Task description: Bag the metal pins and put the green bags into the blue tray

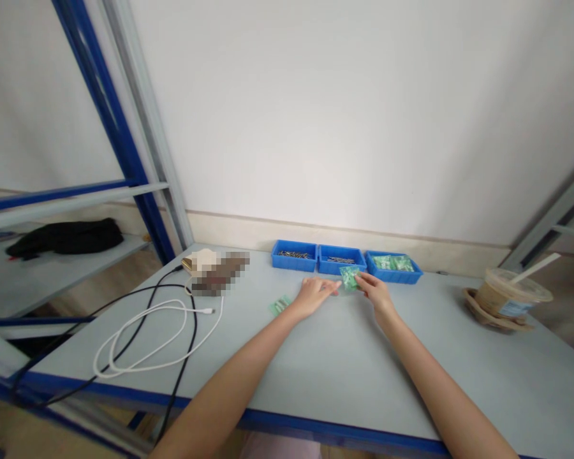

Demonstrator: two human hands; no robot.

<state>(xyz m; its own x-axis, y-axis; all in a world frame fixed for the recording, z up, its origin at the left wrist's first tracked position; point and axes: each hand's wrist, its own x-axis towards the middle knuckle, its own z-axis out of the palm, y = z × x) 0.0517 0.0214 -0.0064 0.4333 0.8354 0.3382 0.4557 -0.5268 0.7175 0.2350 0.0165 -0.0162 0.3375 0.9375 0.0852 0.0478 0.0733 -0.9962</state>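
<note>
A small green printed packet [349, 278] is held up over the table, pinched at its right edge by my right hand [375, 292]. Close to the packet's left edge is my left hand [310, 297], its fingers stretched out toward it; whether a fingertip touches the packet is unclear. Another green packet [280, 305] lies flat on the table, left of my left wrist. Behind my hands stand three blue bins in a row. Thin metal pieces lie in the left bin [294, 263] and the middle bin [332, 268], while the right bin [393, 275] contains several green packets.
At the right, a plastic cup with a straw [509, 296] sits in a cardboard holder [497, 320]. A white cable [141, 368] and a black cable [194, 331] curl across the left side, near a blurred brown object [220, 275]. Blue metal posts [103, 95] flank the table.
</note>
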